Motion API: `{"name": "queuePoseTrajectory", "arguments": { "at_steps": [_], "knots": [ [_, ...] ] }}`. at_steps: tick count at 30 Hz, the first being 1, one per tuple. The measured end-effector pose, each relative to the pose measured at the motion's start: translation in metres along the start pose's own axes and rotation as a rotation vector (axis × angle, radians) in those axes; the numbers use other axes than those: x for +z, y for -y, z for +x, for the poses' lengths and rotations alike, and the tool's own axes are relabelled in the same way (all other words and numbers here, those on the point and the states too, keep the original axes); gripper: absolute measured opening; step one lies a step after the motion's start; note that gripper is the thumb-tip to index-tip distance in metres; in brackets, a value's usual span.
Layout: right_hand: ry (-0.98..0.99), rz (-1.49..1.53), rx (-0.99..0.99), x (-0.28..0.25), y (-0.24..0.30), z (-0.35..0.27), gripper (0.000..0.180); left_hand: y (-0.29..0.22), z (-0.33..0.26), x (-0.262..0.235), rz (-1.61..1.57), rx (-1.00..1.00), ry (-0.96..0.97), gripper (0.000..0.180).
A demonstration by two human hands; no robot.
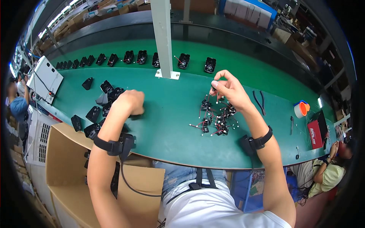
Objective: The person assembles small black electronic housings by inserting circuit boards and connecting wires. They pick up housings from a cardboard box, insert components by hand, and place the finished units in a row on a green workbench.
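Note:
My right hand [231,90] pinches a small black part with thin wires [213,89] between thumb and forefinger. It is above a loose pile of small black wired parts [218,121] with red and black leads and white plugs. My left hand [131,102] is closed, knuckles up, at the right side of a cluster of black plastic housings [93,114]. Its fingertips are turned away, so what they hold, if anything, is hidden; something dark shows just under them.
A row of black housings [142,57] lines the green belt behind the green table [163,125]. A grey post [162,38] rises at the table's back edge. Pliers [259,103], an orange-white tape roll [302,109] and a red box [315,133] lie right. A cardboard box [61,163] stands front left.

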State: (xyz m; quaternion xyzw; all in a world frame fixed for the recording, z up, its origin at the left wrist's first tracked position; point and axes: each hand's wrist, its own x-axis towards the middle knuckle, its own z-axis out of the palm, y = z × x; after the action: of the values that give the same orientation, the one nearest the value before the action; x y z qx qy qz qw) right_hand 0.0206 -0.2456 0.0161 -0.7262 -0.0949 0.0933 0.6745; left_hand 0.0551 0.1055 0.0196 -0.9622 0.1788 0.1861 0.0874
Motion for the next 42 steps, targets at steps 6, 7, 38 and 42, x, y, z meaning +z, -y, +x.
{"name": "queuePoseTrajectory", "arguments": {
  "at_steps": [6, 7, 38, 42],
  "knots": [
    [0.151, 0.458, 0.022, 0.004, -0.003, -0.001, 0.023, -0.082, 0.018, -0.039, -0.403, 0.15, -0.448, 0.04],
    [0.186, 0.461, -0.007, 0.005, -0.002, -0.002, 0.026, -0.091, 0.018, -0.034, -0.4, 0.142, -0.482, 0.043],
    [0.087, -0.374, -0.507, 0.035, 0.021, -0.027, 0.012, -0.049, 0.021, -0.014, -0.967, 0.736, -0.056, 0.046],
    [0.151, -0.469, -0.612, 0.047, 0.025, -0.037, 0.011, -0.043, 0.019, -0.016, -1.172, 0.821, 0.098, 0.048]
  ]
}}
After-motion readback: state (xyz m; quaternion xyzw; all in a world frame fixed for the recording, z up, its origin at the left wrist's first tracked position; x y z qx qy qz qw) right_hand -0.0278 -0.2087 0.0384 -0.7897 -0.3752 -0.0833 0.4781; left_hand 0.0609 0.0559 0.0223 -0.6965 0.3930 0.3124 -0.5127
